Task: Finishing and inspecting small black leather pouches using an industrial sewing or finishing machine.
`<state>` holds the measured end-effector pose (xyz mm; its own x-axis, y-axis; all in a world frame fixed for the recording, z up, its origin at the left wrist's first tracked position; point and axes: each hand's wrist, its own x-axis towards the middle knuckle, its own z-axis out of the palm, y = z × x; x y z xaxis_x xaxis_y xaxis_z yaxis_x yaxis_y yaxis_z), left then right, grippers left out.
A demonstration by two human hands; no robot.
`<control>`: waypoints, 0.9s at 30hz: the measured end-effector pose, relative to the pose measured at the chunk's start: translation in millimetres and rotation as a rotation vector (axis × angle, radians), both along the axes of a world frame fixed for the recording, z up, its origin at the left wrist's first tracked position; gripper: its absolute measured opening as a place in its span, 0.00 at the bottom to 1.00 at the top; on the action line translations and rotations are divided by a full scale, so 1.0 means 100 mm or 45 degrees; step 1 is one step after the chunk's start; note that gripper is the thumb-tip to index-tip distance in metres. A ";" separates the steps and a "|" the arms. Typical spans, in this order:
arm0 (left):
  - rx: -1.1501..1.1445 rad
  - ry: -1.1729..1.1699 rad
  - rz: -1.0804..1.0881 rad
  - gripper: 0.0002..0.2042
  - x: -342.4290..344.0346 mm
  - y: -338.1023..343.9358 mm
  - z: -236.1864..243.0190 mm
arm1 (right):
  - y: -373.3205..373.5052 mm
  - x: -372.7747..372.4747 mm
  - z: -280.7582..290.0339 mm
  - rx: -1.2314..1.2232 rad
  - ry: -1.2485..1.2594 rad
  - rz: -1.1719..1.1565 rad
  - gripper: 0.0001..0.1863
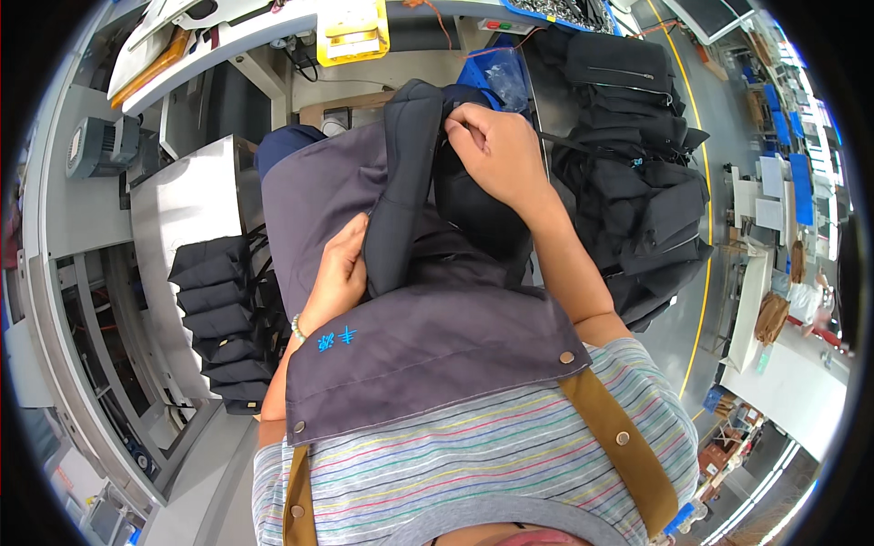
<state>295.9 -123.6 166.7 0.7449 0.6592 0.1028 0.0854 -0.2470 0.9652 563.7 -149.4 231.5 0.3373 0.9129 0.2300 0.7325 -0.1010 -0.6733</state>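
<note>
A long black padded fabric piece stands on end over my lap, against the dark apron. Its lower left side is gripped by my left hand, thumb along the edge and fingers hidden behind. Near the top right edge, my right hand is closed in a pinch on the black fabric; the fingertips are partly hidden. More black fabric hangs below my right hand, and I cannot tell whether it belongs to the same piece.
Black bags with zippers are heaped on the right. Folded black pieces lie in a row at left, by a pale panel. Ahead are a yellow tray on the table edge and a blue bin. A motor sits far left.
</note>
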 end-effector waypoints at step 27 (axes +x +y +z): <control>-0.466 -0.078 0.016 0.18 -0.07 -0.12 -0.37 | -0.09 0.39 -0.48 -0.087 1.090 -0.138 0.14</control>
